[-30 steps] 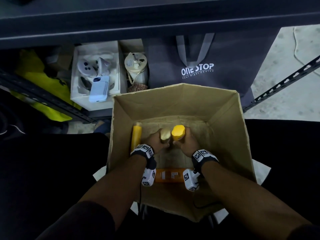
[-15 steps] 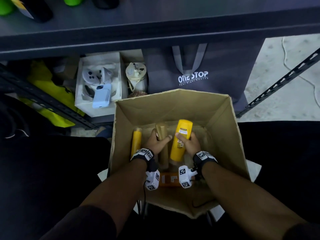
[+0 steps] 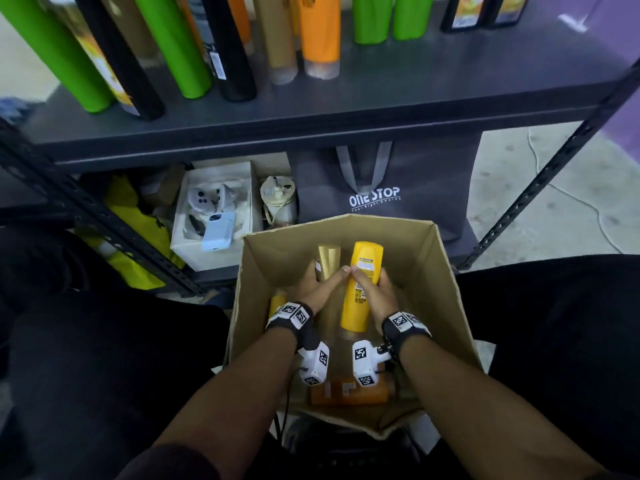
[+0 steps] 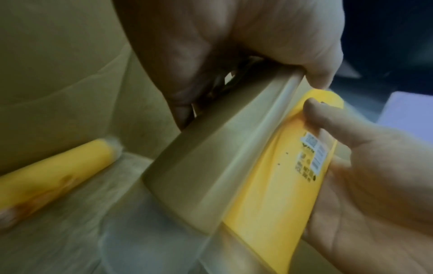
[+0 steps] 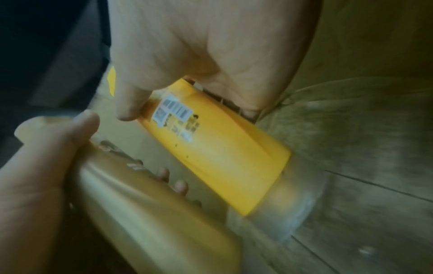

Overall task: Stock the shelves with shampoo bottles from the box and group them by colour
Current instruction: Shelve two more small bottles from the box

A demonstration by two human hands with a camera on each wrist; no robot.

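Two bottles were in my hands at this moment. My left hand [image 3: 317, 288] was wrapped round the gold bottle [image 3: 328, 263], fingers curled on its far side and thumb across the front, while my right hand [image 3: 375, 293] gripped the yellow bottle [image 3: 358, 289] round its middle, thumb beside the printed label. Both sat at the centre of the head view, inside the cardboard box [image 3: 429, 271].

A second earlier the two bottles stood low in the box with only their ends showing above my fists. By now they had risen and tipped lengthwise, their upper ends close to the box's rim. The view had also swung up, so the shelf [image 3: 398, 95] filled the top of the frame with green, black, gold and orange bottles standing on it.

I judged that the pick was done and the carry to the shelf came next. The gold bottle probably belonged with the gold ones at upper centre.

Other bottles were left in the box: a yellow one [image 3: 277, 303] at its left wall and an orange one [image 3: 349, 393] lying along the near bottom edge. So the stocking was not finished.
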